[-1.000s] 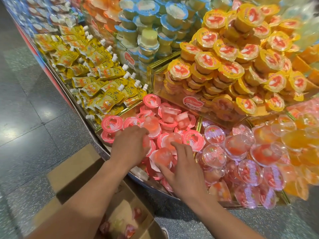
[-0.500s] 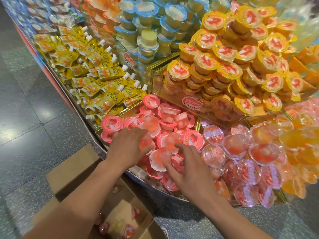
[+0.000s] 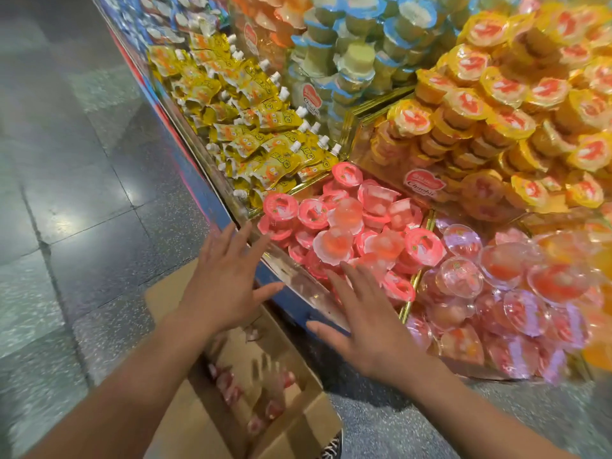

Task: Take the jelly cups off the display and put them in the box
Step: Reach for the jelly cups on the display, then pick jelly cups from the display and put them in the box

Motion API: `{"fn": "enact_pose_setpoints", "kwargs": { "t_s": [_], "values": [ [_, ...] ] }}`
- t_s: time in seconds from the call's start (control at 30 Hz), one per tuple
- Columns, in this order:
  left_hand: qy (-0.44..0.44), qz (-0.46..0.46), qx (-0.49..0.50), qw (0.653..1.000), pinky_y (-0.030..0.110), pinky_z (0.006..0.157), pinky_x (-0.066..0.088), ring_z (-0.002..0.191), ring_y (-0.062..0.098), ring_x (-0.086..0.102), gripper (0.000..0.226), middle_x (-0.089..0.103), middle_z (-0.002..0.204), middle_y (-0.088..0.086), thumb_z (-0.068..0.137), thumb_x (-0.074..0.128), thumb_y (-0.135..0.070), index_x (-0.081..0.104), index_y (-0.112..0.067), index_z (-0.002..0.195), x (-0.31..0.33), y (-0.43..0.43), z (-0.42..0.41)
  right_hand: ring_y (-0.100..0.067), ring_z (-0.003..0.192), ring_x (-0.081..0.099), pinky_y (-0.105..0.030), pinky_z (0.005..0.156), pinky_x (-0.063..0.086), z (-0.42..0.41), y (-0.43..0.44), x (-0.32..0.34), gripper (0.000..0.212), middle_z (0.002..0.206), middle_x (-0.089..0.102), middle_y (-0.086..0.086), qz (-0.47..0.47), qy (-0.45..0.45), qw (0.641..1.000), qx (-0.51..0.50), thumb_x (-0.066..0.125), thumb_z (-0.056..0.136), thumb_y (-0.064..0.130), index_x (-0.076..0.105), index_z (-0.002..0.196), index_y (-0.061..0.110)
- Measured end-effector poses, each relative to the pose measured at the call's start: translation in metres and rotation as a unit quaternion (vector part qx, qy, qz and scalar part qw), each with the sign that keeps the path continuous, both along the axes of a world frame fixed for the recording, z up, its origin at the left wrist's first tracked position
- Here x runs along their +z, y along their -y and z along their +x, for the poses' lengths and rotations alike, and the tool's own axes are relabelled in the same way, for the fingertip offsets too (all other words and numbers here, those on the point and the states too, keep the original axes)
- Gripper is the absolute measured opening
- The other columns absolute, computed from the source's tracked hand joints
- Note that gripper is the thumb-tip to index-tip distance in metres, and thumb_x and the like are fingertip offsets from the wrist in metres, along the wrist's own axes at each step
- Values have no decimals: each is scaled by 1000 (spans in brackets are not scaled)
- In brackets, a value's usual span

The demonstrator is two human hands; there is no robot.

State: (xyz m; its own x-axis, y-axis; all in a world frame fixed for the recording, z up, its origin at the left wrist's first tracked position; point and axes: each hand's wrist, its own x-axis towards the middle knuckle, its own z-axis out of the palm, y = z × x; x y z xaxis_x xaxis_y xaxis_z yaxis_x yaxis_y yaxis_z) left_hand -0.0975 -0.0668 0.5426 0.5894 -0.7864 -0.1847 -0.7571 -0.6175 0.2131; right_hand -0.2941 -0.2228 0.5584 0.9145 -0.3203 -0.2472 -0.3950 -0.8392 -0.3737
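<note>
Jelly cups (image 3: 334, 246) lie heaped at the front of the display (image 3: 308, 293), within your reach. The box (image 3: 291, 425) stands open on the floor (image 3: 82, 193) just below its rim, likely so cups drop straight in. Your left grip (image 3: 222, 286) and right grip (image 3: 367, 326) hover wide, holding nothing.

It was a shop, its display (image 3: 205, 192) stacked high with sealed jelly cups (image 3: 334, 246) sorted by colour into gold-edged bins (image 3: 362, 140), yellow spout pouches (image 3: 265, 137) heaped alongside, brand stickers (image 3: 425, 184) on clear bin fronts, polished stone floor (image 3: 82, 193) beside it, a cardboard box (image 3: 298, 432) stood at its foot.
</note>
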Motion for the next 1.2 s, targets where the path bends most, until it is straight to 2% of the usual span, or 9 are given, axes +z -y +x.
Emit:
{"fn": "enact_pose_setpoints", "kwargs": {
  "t_s": [0.1, 0.23, 0.33, 0.4, 0.5, 0.57, 0.7, 0.83, 1.2],
  "values": [
    [-4, 19, 1, 1000, 55, 123, 4, 154, 31, -1, 105, 4, 168, 8, 74, 3, -88, 15, -29, 160, -13, -35, -3, -19, 154, -14, -31, 120, -9, 7, -26, -1, 91, 168, -6, 2, -2, -13, 999, 45, 25, 90, 80, 1, 161, 29],
    [-15, 24, 0, 1000, 65, 116, 25, 148, 41, 24, 98, 33, 159, 18, 85, 12, -84, 40, -17, 151, -41, -79, -11, -21, 154, -17, -40, 125, -2, 9, -61, -25, 90, 168, -13, 1, -5, -42, 995, 87, 26, 93, 78, -2, 161, 26],
    [-26, 33, 8, 999, 66, 112, 30, 145, 43, 30, 95, 38, 155, 19, 83, 21, -81, 43, -16, 149, -68, -103, -16, -18, 152, -22, -41, 126, 0, 7, -81, -57, 92, 167, -15, 2, 4, -73, 991, 114, 19, 89, 79, -5, 161, 27],
    [-30, 29, 18, 999, 64, 115, 25, 148, 42, 25, 100, 33, 158, 18, 81, 15, -83, 40, -17, 152, -90, -118, -17, -18, 152, -22, -40, 126, 0, 7, -93, -85, 91, 167, -14, 4, 8, -87, 988, 130, 20, 90, 79, -5, 161, 28],
    [-40, 44, 30, 998, 55, 121, 9, 154, 33, 6, 124, 12, 167, 10, 64, -19, -92, 20, -24, 159, -131, -138, -16, -20, 154, -15, -42, 126, 8, 8, -110, -133, 93, 168, -8, 2, -6, -102, 984, 149, 17, 88, 81, -2, 161, 26],
    [-57, 54, 42, 996, 50, 122, 4, 154, 29, -1, 129, 3, 168, 6, 56, -25, -94, 11, -26, 160, -163, -150, -18, -21, 155, -9, -43, 126, 12, 10, -119, -169, 92, 169, -3, 1, -2, -116, 983, 142, 25, 90, 79, 1, 161, 25],
    [-79, 79, 48, 993, 48, 124, 3, 154, 26, -5, 109, 0, 168, 6, 67, -1, -85, 5, -27, 160, -245, -169, -19, -22, 155, -7, -44, 126, 13, 14, -131, -248, 92, 169, -3, 0, 4, -148, 980, 134, 27, 90, 75, -2, 161, 25],
    [-97, 110, 56, 988, 46, 124, -1, 154, 26, -9, 91, -4, 168, 5, 90, 32, -77, 1, -27, 160, -330, -180, -14, -22, 155, -6, -44, 125, 14, 18, -134, -330, 91, 169, -3, -1, 1, -162, 977, 141, 33, 93, 73, -3, 161, 23],
    [-114, 128, 36, 985, 48, 124, -2, 154, 26, -10, 86, -4, 168, 4, 92, 31, -74, 1, -29, 159, -493, -169, -1, -24, 155, -3, -48, 125, 19, 34, -138, -492, 89, 169, 1, -1, -5, -163, 978, 127, 37, 94, 72, -1, 160, 27]
  ]
}}
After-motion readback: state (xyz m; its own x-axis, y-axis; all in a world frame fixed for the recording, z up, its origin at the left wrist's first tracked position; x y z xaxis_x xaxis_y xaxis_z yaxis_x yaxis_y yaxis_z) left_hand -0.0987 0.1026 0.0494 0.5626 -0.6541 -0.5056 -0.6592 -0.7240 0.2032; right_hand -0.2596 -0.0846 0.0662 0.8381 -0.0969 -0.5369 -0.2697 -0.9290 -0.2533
